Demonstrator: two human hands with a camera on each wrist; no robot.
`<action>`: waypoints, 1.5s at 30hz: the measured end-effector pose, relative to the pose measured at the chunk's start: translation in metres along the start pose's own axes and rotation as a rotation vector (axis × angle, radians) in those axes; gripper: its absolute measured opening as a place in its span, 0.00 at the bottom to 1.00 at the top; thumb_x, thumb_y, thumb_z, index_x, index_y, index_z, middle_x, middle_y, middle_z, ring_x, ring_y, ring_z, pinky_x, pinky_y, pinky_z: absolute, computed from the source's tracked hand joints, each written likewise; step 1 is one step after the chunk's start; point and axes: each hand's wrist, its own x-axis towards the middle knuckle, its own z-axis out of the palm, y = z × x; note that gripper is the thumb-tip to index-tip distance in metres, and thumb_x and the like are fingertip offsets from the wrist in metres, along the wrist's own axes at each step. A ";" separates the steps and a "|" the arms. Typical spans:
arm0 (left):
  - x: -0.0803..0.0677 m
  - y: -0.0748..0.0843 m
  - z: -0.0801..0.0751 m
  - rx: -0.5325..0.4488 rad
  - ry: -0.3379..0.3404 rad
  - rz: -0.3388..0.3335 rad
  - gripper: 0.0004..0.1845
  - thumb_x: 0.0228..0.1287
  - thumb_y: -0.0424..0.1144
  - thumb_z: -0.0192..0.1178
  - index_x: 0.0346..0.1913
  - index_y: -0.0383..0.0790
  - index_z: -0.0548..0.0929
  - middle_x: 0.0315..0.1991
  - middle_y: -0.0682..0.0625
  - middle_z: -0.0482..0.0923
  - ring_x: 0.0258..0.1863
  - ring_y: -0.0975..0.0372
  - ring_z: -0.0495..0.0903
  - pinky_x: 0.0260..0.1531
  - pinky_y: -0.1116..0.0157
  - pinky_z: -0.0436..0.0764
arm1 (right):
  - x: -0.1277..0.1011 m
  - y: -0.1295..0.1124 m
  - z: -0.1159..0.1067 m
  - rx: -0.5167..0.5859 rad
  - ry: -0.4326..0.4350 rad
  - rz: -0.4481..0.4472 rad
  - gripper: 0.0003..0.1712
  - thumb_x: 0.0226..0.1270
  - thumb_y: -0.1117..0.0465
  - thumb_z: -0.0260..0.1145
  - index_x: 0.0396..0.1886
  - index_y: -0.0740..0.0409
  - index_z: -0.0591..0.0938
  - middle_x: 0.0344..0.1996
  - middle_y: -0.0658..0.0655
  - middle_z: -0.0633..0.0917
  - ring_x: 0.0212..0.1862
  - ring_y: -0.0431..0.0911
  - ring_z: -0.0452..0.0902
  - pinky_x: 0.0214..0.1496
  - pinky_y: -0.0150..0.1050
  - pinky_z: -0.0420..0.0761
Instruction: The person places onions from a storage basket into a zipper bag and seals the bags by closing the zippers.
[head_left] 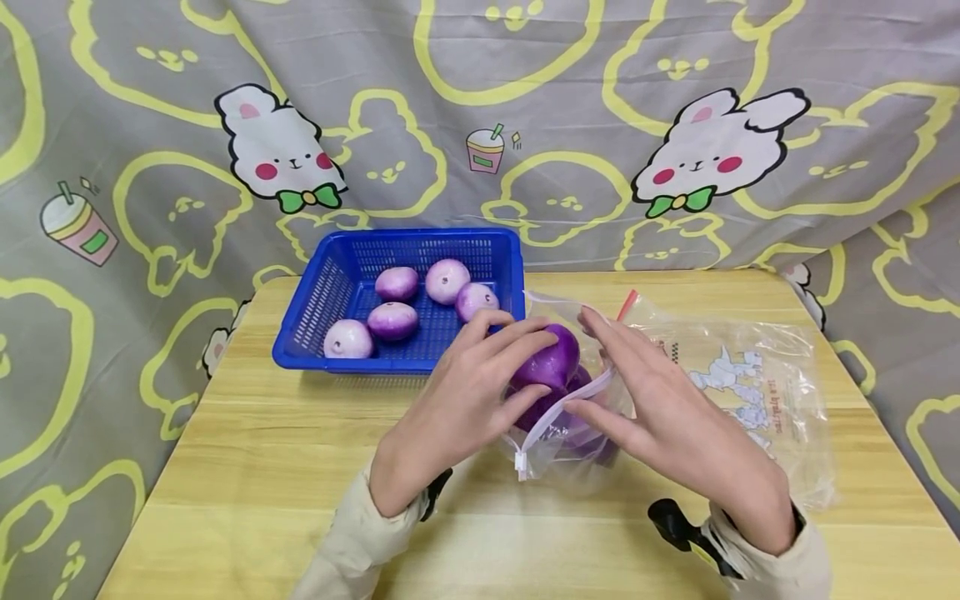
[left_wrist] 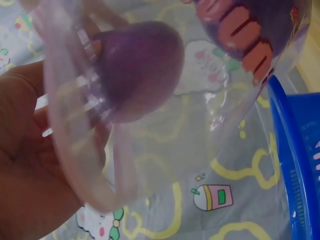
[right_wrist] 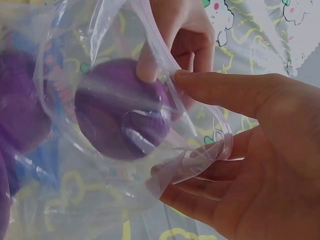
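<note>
The left hand [head_left: 457, 408] grips a round, deep-purple onion [head_left: 551, 360] with curled fingertips, holding it at the mouth of a clear plastic zip-seal bag [head_left: 720, 392] that lies on the pale wooden surface [head_left: 262, 467]. The right hand [head_left: 667, 425] pinches the bag's upper lip between thumb and fingers — the right wrist view shows the zip strip [right_wrist: 200, 160] folded across its fingers, the mouth pulled wide. More purple onions [head_left: 592, 437] sit inside the bag, just below the held one. The bag's far end, printed with a small white rabbit figure, stretches away to the right. Just beside the bag's mouth, to the left and behind, stands a blue perforated plastic basket [head_left: 330, 287] holding five paler purple-and-white onions [head_left: 392, 320] — two near its front wall, three further back.
</note>
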 end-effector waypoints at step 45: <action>-0.007 -0.004 -0.017 -0.008 -0.086 -0.071 0.07 0.72 0.39 0.59 0.36 0.43 0.85 0.28 0.57 0.82 0.31 0.63 0.79 0.54 0.59 0.70 | 0.004 0.042 -0.018 0.031 0.195 -0.107 0.11 0.52 0.61 0.80 0.30 0.45 0.84 0.56 0.55 0.84 0.42 0.46 0.87 0.28 0.25 0.73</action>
